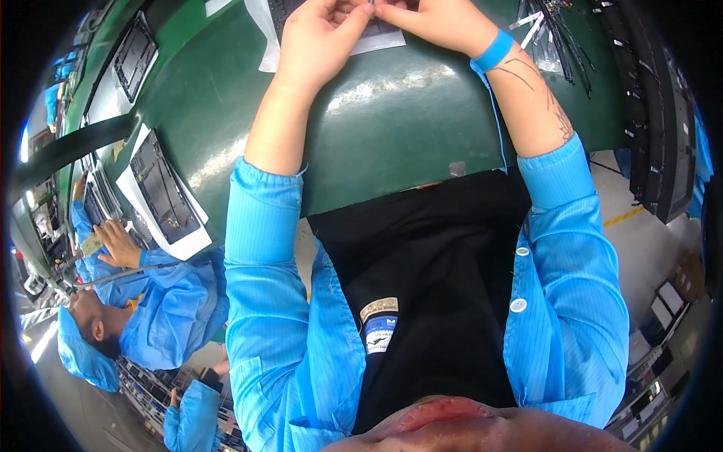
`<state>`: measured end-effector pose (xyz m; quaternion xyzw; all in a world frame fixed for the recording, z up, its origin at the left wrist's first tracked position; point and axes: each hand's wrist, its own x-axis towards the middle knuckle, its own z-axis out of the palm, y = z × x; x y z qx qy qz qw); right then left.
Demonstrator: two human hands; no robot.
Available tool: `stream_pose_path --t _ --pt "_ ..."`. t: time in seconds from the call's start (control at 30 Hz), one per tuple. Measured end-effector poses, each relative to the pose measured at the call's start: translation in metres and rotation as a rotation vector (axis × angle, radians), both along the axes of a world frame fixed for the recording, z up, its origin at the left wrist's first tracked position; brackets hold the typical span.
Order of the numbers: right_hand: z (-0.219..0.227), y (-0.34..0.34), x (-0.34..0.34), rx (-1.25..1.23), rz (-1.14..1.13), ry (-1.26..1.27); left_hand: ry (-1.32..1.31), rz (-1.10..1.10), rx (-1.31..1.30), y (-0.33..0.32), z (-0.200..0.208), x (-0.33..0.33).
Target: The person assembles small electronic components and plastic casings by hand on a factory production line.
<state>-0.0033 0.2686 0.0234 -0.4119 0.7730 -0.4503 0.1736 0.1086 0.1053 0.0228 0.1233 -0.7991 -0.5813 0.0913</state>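
Observation:
At the top edge of the head view, my left hand (324,34) and my right hand (452,24) meet, thumb tips nearly touching. Both are closed in a pinch on something small and dark that I cannot make out, partly cut off by the frame. Beneath them lies a dark flat panel (280,12) on a white sheet (392,39), mostly hidden by my hands. A blue wrist strap (494,50) circles my right wrist, its cord hanging down to the green table (376,128).
A bundle of black cables (566,38) lies right of my hands. Further right stands a long black rack (648,113). To the left, another dark panel (162,184) rests on white paper (188,245). A co-worker in blue (169,301) is beside the table, one hand raised.

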Motion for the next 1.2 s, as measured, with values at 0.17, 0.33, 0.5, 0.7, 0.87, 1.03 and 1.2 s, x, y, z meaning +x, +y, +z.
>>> stream_pose_path --t 0.17,0.33,0.5,0.7,0.87,1.03,1.2 --pt "-0.004 -0.002 -0.002 0.026 0.000 0.005 -0.019 0.001 -0.009 -0.002 -0.002 0.000" --pt "-0.011 -0.001 -0.006 -0.075 0.023 -0.159 0.013 -0.008 0.012 0.000 -0.002 0.000" --pt "-0.011 0.000 -0.007 -0.077 0.023 -0.174 0.020 -0.017 0.049 -0.001 -0.006 -0.001" --pt "-0.022 0.000 -0.012 -0.119 0.035 -0.165 -0.010 -0.011 -0.037 0.002 0.002 0.002" --pt "-0.021 -0.004 -0.008 -0.123 0.000 -0.264 0.022 -0.049 -0.064 -0.007 -0.003 0.005" --pt "-0.022 -0.014 -0.005 -0.098 0.032 -0.207 0.007 -0.028 -0.086 -0.015 0.002 0.011" --pt "-0.030 -0.009 -0.006 -0.012 -0.007 -0.122 0.081 -0.037 -0.162 -0.024 -0.001 0.019"
